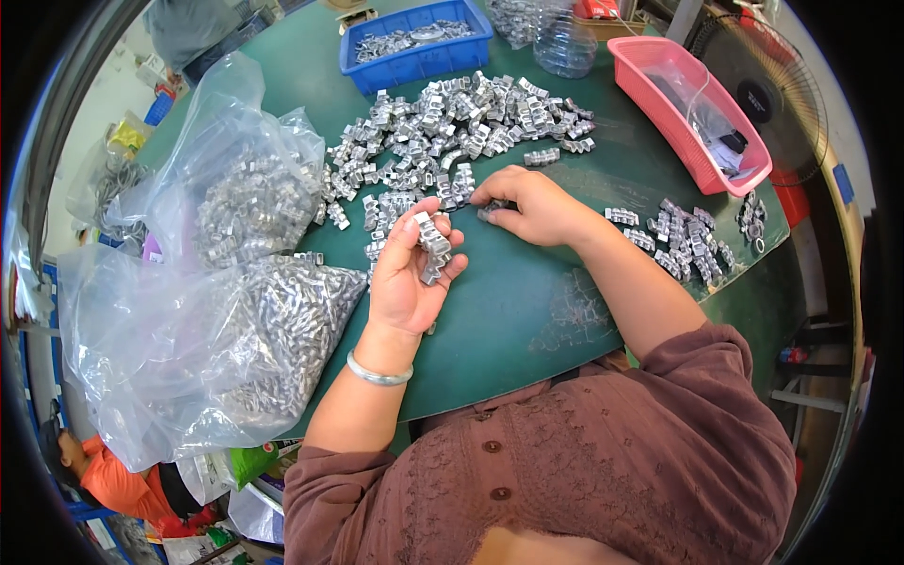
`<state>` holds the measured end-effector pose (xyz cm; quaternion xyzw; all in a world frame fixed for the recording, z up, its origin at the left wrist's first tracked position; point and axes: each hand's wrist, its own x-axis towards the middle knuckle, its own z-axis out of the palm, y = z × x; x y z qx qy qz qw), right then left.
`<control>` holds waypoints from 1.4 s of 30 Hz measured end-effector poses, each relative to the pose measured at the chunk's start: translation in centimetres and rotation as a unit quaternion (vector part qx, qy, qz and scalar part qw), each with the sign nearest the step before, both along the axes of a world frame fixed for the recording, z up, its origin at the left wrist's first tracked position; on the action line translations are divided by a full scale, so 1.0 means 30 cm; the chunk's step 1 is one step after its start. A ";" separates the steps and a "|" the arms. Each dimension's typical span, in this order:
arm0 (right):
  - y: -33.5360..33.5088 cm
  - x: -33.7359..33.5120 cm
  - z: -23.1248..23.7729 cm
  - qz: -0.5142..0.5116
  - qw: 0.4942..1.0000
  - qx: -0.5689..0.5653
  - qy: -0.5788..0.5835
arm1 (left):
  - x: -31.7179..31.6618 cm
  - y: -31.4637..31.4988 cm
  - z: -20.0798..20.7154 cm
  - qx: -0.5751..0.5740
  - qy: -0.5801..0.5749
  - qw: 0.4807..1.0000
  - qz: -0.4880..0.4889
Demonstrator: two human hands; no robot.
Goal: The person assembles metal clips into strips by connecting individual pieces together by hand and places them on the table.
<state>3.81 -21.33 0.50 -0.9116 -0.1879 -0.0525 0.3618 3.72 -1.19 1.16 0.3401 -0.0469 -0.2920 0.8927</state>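
My left hand (pixel 403 287), palm up with a silver bangle at the wrist, is closed around a ridged silver metal part (pixel 433 250). Beyond the table's near edge, my right hand (pixel 535 202) bends down to the tabletop with its fingertips closed on another small metal part (pixel 492 209), which the fingers partly hide. A big heap of similar silver metal parts (pixel 452 122) spreads just past both hands. Some loose ones lie right beside my left fingers.
Clear plastic bags (pixel 282 330) full of small metal pieces cover the left side. A blue bin (pixel 414 42) stands at the back and a pink basket (pixel 692 113) at the right, near a fan (pixel 753 94). A smaller pile (pixel 687 240) lies by my right forearm. Another person (pixel 122 480) is at lower left.
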 end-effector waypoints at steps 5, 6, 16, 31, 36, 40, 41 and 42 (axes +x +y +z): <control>0.013 -0.014 0.036 -0.035 0.997 -0.045 -0.058 | 0.016 0.024 -0.006 -0.054 0.075 0.996 0.006; 0.014 -0.019 0.031 -0.035 0.997 -0.046 -0.058 | 0.015 0.023 -0.003 -0.039 0.082 0.995 0.033; -0.014 -0.028 0.010 -0.050 0.998 0.029 0.024 | 0.016 0.020 -0.003 -0.031 0.071 0.997 0.003; 0.034 -0.066 0.064 0.053 0.845 0.468 0.253 | -0.014 -0.020 0.004 0.156 0.001 0.988 -0.004; 0.033 -0.071 0.069 0.062 0.842 0.474 0.251 | -0.014 -0.016 0.010 0.136 0.021 0.990 -0.016; 0.024 -0.071 0.069 0.077 0.827 0.487 0.269 | -0.006 -0.009 0.002 0.084 0.073 0.993 -0.034; 0.021 -0.072 0.068 0.091 0.823 0.486 0.279 | -0.005 -0.007 0.002 0.084 0.073 0.993 -0.035; 0.023 -0.072 0.069 0.091 0.823 0.487 0.279 | -0.003 -0.005 0.001 0.076 0.093 0.992 -0.028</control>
